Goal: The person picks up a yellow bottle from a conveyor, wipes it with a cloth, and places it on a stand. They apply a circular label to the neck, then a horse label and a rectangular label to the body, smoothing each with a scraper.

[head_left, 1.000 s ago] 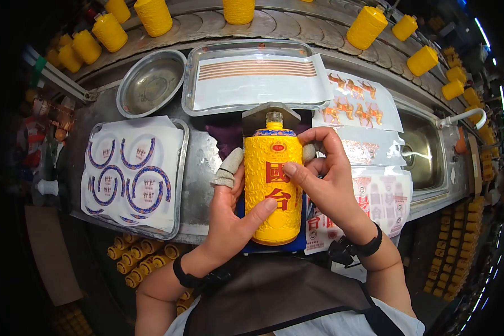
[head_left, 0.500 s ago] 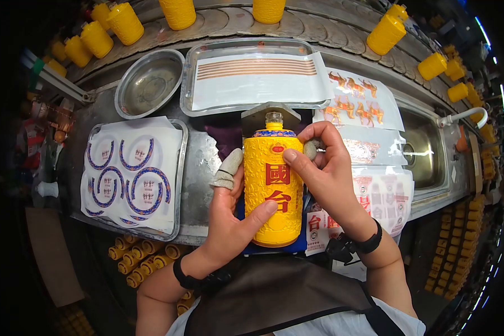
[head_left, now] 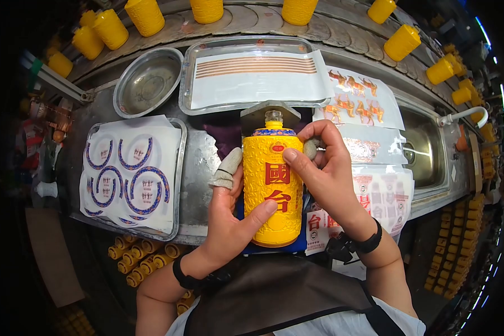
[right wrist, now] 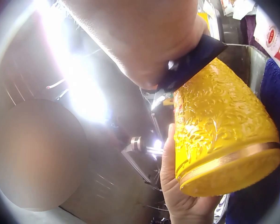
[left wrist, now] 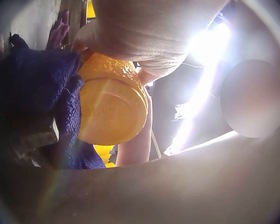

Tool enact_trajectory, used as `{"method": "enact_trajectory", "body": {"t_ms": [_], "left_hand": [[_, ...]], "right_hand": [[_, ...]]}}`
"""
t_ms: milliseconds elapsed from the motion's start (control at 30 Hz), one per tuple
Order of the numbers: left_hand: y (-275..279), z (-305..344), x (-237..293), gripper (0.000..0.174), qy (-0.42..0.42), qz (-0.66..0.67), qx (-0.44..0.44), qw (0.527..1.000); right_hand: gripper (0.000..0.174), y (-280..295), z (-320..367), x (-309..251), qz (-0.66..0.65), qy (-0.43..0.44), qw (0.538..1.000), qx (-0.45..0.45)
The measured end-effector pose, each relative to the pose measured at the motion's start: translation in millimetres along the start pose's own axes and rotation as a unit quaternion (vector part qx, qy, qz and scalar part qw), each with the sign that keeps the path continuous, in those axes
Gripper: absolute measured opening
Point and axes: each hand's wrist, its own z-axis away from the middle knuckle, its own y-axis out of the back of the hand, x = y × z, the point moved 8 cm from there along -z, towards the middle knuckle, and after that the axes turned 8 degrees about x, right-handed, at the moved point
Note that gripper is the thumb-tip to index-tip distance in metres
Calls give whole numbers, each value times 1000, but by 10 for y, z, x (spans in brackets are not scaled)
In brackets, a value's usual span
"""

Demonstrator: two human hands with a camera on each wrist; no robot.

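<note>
An embossed yellow bottle (head_left: 271, 227) with large red characters, a red oval emblem and a blue patterned shoulder band leans back on a blue cloth (head_left: 302, 238). My left hand (head_left: 229, 210) grips its left side, thumb across the lower front, with pale covers on the fingers behind. At the upper right side, my right hand (head_left: 330, 173) holds the bottle, thumb pressed beside the emblem and index finger bent at the shoulder. In the right wrist view a dark flat piece (right wrist: 196, 60) with a sharp corner juts from beneath the right hand. The bottle's neck rests by a metal bracket (head_left: 271, 108).
Decal sheets lie in a left tray (head_left: 179, 201) and a back tray (head_left: 187, 84). More printed sheets (head_left: 369, 151) overlap at right, before a sink (head_left: 431, 173). A metal bowl (head_left: 148, 84) stands at back left. Yellow bottles ride a conveyor (head_left: 246, 28) behind.
Over the last second my right thumb has slid up the bottle's front toward the emblem. Bottles on the conveyor have moved rightward. My left hand has kept its hold.
</note>
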Motion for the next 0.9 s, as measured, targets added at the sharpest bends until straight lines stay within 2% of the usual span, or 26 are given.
{"method": "enact_trajectory", "body": {"t_ms": [267, 467, 500, 667, 900], "left_hand": [[77, -47, -6, 89, 0, -16, 0, 1000], [74, -356, 146, 76, 60, 36, 49, 996], [61, -401, 165, 69, 55, 55, 68, 995], [-27, -512, 198, 69, 88, 37, 69, 993], [-36, -519, 191, 70, 65, 14, 80, 995]], "right_hand": [[25, 31, -43, 33, -4, -2, 1000, -6], [21, 25, -83, 17, -42, -2, 999, -8], [21, 24, -97, 14, -33, 0, 999, -9], [26, 11, -150, -52, 41, -2, 999, -10], [30, 19, -161, -108, 82, 25, 996, -11]]}}
